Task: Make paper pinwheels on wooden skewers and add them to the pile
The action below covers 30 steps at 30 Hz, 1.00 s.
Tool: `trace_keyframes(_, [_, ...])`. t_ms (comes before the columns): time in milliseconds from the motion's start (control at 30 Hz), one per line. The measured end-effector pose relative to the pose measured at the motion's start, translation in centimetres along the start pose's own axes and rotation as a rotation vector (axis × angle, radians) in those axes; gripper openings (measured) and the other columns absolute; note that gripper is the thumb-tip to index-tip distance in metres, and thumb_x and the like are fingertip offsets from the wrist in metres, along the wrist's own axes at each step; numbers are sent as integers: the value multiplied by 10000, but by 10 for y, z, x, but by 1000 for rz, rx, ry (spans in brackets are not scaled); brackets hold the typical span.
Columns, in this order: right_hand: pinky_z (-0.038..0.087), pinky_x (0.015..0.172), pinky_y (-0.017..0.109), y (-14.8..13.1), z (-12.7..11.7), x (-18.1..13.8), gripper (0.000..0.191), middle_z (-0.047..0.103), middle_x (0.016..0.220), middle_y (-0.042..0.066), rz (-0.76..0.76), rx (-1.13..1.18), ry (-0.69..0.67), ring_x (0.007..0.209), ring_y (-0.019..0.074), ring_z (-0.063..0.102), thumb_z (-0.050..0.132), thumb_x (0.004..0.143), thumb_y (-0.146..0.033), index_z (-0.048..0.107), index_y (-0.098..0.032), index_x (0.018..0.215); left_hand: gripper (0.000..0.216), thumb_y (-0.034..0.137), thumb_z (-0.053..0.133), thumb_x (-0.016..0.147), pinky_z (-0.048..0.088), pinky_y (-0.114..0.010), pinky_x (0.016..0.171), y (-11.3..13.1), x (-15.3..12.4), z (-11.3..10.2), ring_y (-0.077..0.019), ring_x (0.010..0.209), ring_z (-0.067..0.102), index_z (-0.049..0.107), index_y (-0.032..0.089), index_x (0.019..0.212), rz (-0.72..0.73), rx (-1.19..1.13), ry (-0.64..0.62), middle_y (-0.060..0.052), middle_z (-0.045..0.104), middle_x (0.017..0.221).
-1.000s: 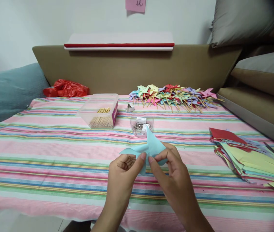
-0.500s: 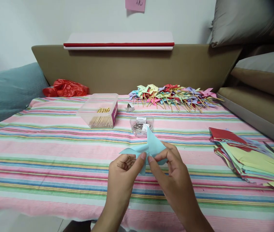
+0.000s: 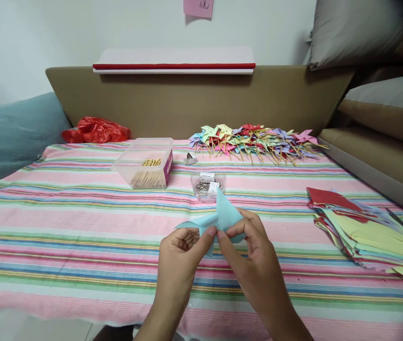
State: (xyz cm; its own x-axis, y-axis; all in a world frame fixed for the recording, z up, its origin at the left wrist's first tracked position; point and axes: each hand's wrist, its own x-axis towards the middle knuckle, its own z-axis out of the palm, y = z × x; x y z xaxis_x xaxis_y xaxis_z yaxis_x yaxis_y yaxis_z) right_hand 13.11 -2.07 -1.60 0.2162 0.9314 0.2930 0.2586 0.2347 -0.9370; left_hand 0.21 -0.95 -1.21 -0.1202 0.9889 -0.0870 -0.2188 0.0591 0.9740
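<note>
A light blue paper pinwheel [image 3: 227, 210] is held up over the striped cloth, its blades folded in toward the centre. My left hand [image 3: 183, 248] pinches it from the left, thumb pressed near the middle. From the other side my right hand [image 3: 249, 244] grips it, with thumb and forefinger closed on the paper. Both thumb tips almost meet at the pinwheel's centre. Behind the paper the fingers are partly hidden. Just beyond it stands a clear plastic dish [image 3: 208, 185] of small metal pins with white paper labels.
A clear box [image 3: 142, 166] of wooden sticks stands left of centre, near a small open carton [image 3: 190, 158]. Finished pinwheels [image 3: 254, 141] lie piled at the back. Cut coloured paper [image 3: 368, 232] is stacked at right. A red plastic bag [image 3: 98, 130] sits back left.
Both thumbs have drawn slightly closer together at the pinwheel's centre. The pinwheel stays in nearly the same place, and the view has shifted a little.
</note>
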Motion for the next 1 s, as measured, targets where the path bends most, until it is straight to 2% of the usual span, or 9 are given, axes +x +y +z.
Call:
trace_keyframes(200, [478, 965, 439, -2, 3, -2, 174, 592, 1196, 84, -15, 35, 31, 1178, 279, 574, 693, 837, -340, 549, -245, 820, 494, 387, 831, 730, 273, -223, 520, 3, 2, 0, -95, 578, 276, 415, 192, 549, 42, 64, 21, 67, 281, 600])
trace_keyframes(300, [505, 953, 445, -6, 0, 2, 385, 592, 1274, 86, 39, 146, 110, 1177, 264, 589, 763, 784, -346, 501, -279, 1058, 499, 404, 810, 753, 256, -232, 523, 5, 4, -5, -98, 584, 271, 398, 198, 563, 54, 113, 13, 65, 272, 613])
trace_keyframes(367, [534, 914, 432, -9, -6, 6, 434, 634, 1236, 89, 112, 215, 31, 1131, 267, 623, 763, 784, -393, 543, -276, 1140, 492, 420, 798, 764, 237, -240, 517, 7, 5, -10, -96, 574, 262, 409, 197, 563, 50, 157, -35, 66, 266, 606])
trace_keyframes(500, [571, 749, 371, -16, -22, 14, 284, 703, 1134, 86, 279, 376, -251, 1018, 293, 677, 712, 802, -479, 746, -235, 944, 439, 415, 787, 774, 256, -242, 507, 11, 5, -15, -93, 548, 317, 478, 185, 563, 18, 230, -196, 60, 343, 564])
trace_keyframes(633, [542, 647, 328, -20, -31, 16, 340, 711, 1053, 59, 389, 360, -357, 914, 263, 672, 742, 776, -456, 765, -256, 1051, 384, 355, 785, 789, 302, -223, 497, 12, 6, -15, -83, 530, 374, 522, 178, 572, 1, 179, -317, 58, 403, 559])
trace_keyframes(733, [517, 637, 302, -17, -35, 17, 271, 698, 1055, 60, 390, 253, -405, 910, 250, 656, 731, 790, -453, 778, -232, 940, 201, 344, 773, 813, 372, -212, 517, 12, 7, -15, -104, 594, 499, 661, 181, 775, -52, 144, -382, 28, 563, 650])
trace_keyframes(833, [498, 627, 277, -12, -36, 19, 256, 681, 1147, 64, 365, 149, -441, 914, 238, 654, 711, 812, -448, 752, -203, 750, 210, 341, 782, 816, 402, -206, 542, 13, 7, -17, -107, 630, 544, 656, 197, 903, -84, 164, -407, 32, 613, 693])
trace_keyframes(933, [496, 647, 280, -10, -34, 19, 235, 671, 1182, 55, 328, 162, -431, 908, 231, 654, 702, 831, -436, 771, -215, 793, 238, 340, 768, 837, 381, -194, 525, 16, 7, -17, -90, 590, 526, 627, 206, 974, -87, 155, -425, 49, 617, 664])
trace_keyframes(1000, [502, 681, 295, -10, -29, 16, 238, 691, 1150, 57, 352, 276, -359, 920, 240, 652, 718, 822, -447, 784, -228, 886, 263, 332, 756, 851, 422, -196, 575, 18, 7, -16, -96, 625, 563, 623, 216, 1046, -85, 95, -402, 39, 653, 702])
